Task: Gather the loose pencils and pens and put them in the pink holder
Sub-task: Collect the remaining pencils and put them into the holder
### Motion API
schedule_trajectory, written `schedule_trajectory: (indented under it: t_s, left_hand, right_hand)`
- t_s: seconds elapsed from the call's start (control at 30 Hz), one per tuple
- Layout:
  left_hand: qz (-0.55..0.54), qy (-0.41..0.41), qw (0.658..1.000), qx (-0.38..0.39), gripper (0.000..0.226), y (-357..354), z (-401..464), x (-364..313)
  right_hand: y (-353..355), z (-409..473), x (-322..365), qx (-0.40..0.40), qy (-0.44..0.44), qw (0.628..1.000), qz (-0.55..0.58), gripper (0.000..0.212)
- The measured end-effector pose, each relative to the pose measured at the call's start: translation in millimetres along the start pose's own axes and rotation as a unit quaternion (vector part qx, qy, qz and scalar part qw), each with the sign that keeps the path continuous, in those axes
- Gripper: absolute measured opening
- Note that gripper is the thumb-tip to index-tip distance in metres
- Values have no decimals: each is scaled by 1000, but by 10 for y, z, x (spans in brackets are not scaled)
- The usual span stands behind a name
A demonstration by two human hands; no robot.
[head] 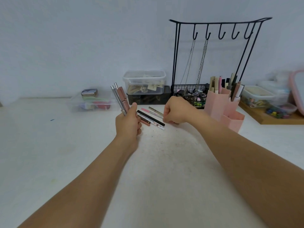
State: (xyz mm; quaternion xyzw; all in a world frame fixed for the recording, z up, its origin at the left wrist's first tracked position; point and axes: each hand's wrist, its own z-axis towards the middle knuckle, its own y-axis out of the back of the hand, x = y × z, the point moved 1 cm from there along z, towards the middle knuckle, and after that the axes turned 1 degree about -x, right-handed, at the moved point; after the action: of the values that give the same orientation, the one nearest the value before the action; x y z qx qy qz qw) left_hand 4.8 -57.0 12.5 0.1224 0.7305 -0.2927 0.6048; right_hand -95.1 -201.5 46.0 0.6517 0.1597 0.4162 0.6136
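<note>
My left hand (pixel 128 121) grips a bundle of pens (pixel 120 98), silver and pink-brown, pointing up and to the left. Several loose pens and pencils (pixel 152 117) lie on the white table between my hands: a black one, a white one, a pink one, a brown one. My right hand (pixel 176 111) sits at the right end of that pile with its fingers curled down onto the table; what they hold is hidden. The pink holder (pixel 220 104) stands to the right of my right hand, with several pens upright in its back compartments.
A black wire jewellery stand (pixel 213 60) with hanging chains rises behind the holder. Clear plastic boxes (pixel 144 81) stand at the back, another clear box (pixel 93 102) at the left. A wooden tray (pixel 271 119) with containers is on the right.
</note>
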Motion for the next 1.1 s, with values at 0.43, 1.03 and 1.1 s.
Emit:
schedule_trajectory:
  t_s: [0.43, 1.03, 1.1]
  left_hand:
    - [19, -7, 998, 53, 33, -17, -22, 0]
    - [13, -27, 995, 99, 25, -20, 8, 63]
    - [5, -35, 995, 89, 26, -21, 8, 60]
  right_hand:
    - [145, -79, 62, 66, -21, 969, 237, 22]
    - [13, -202, 492, 106, 63, 942, 311, 9]
    - [67, -199, 449, 101, 53, 941, 320, 10]
